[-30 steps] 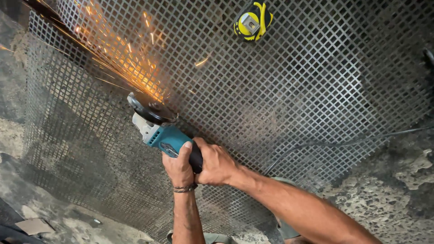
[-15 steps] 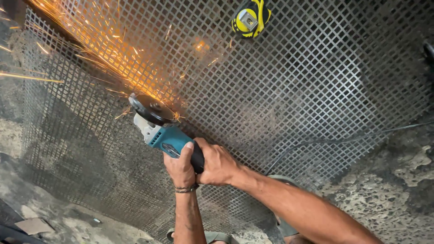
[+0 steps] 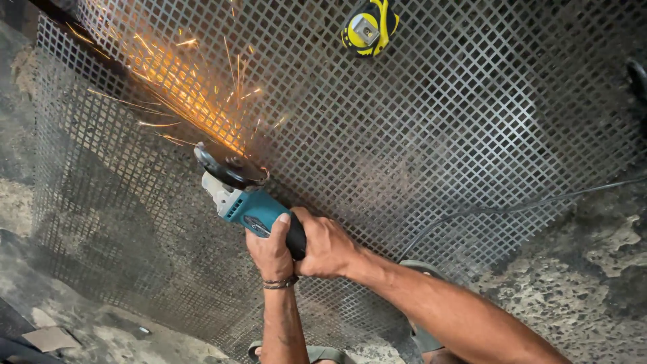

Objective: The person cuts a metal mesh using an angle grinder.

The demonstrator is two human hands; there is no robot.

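Since half a second ago our spark fan (image 3: 182,87) has thinned in the upper left. Our left hand (image 3: 273,251) and right hand (image 3: 327,246) both clench one teal angle grinder (image 3: 246,199), left of centre, its disc on the mesh sheet (image 3: 472,135). Open mesh lies rightward; one yellow tape measure (image 3: 368,27) rests at top.

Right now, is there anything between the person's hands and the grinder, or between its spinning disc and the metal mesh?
Nothing visible. Both hands, left hand and right hand, grip the teal angle grinder directly. Its disc meets the perforated metal mesh, throwing sparks. The yellow tape measure lies well away on the mesh.
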